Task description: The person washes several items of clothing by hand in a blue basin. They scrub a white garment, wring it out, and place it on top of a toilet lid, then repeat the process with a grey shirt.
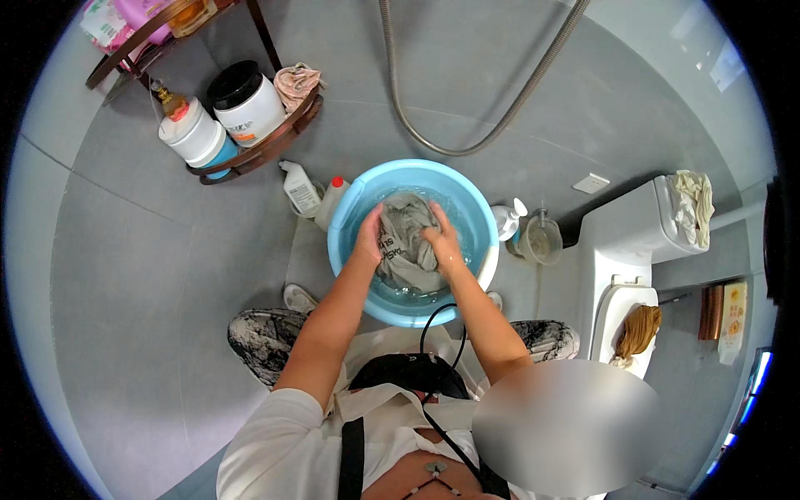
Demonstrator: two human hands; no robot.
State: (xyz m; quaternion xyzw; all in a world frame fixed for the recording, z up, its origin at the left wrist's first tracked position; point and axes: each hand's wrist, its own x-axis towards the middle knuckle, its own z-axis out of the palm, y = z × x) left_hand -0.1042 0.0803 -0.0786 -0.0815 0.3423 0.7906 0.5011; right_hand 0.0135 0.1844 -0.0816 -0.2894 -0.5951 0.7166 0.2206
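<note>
the person squats on the grey floor with both hands down in a round blue tub of water. a wet grey cloth with some dark print on it lies right between the hands, bunched up in a lump.

the left hand is curled tight on the left edge of the cloth. the right hand is curled on the cloth's right side, a bit higher up the lump. both hands grip it in fists, and they sit close, with only a fold of cloth between them. neither hand is nearer; the cloth touches both.

the long way of the cloth runs from just past the fingers back toward the person's knees. its far end pokes up out of the water beyond the knuckles. its near end sinks under the water below the wrists.

to the left of the left hand, just outside the tub, stand two white bottles. further left and up is a brown corner rack with big white jars. out past the right hand is a white pump bottle, and further right a white toilet.
</note>
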